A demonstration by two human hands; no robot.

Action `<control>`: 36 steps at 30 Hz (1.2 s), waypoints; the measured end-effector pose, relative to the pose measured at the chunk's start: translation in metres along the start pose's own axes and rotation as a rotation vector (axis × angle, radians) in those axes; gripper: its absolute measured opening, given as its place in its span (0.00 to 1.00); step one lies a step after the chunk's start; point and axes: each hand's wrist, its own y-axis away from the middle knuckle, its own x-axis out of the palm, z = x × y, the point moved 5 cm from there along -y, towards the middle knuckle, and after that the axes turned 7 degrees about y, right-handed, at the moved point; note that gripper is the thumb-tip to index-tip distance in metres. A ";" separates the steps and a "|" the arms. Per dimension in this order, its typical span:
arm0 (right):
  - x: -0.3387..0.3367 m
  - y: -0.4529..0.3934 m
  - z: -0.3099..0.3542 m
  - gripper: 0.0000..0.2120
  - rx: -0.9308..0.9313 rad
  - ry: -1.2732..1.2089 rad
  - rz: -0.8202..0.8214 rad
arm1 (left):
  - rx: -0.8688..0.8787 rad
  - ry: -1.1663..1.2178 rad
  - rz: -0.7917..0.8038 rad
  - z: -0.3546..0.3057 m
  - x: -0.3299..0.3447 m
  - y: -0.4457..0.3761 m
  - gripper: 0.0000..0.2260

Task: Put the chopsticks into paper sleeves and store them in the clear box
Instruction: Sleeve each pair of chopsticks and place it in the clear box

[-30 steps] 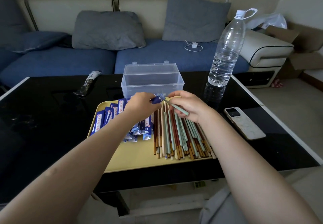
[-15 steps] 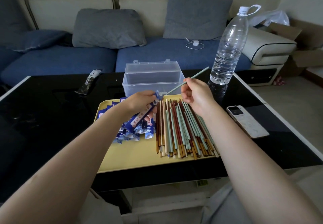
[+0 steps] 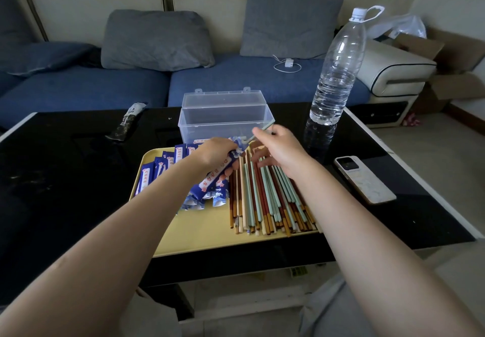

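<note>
On a yellow tray (image 3: 199, 234) lie a pile of chopsticks (image 3: 265, 200) in green, red, cream and brown on the right and several blue paper sleeves (image 3: 157, 171) on the left. My left hand (image 3: 217, 151) grips one blue sleeve (image 3: 212, 180) that slants down toward me. My right hand (image 3: 278, 147) pinches a pale green chopstick (image 3: 263, 128) whose near end is at the sleeve's mouth; most of it is hidden by the hand and sleeve. The clear box (image 3: 223, 121) stands open just behind the tray, lid tipped back.
A tall water bottle (image 3: 337, 74) stands right of the box. A phone (image 3: 364, 179) lies on the black table (image 3: 65, 179) near its right edge. A dark wrapper (image 3: 126, 125) lies at the far left. A blue sofa with grey cushions runs behind.
The green chopstick, held out toward the bottle half a second ago, has slid further into the sleeve. My right hand has moved closer to my left hand.
</note>
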 end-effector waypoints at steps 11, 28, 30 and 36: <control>-0.005 -0.003 -0.004 0.17 -0.063 0.449 -0.076 | -0.050 -0.087 -0.034 0.005 0.009 -0.007 0.10; 0.016 0.004 -0.023 0.18 0.146 1.068 0.038 | -0.233 0.073 -0.057 0.024 0.019 -0.007 0.10; 0.015 0.005 -0.023 0.17 0.138 1.037 0.029 | -0.223 0.085 -0.056 0.023 0.018 -0.006 0.10; 0.004 0.003 -0.009 0.06 -0.018 0.659 -0.057 | -0.154 0.104 -0.112 0.020 0.012 -0.011 0.10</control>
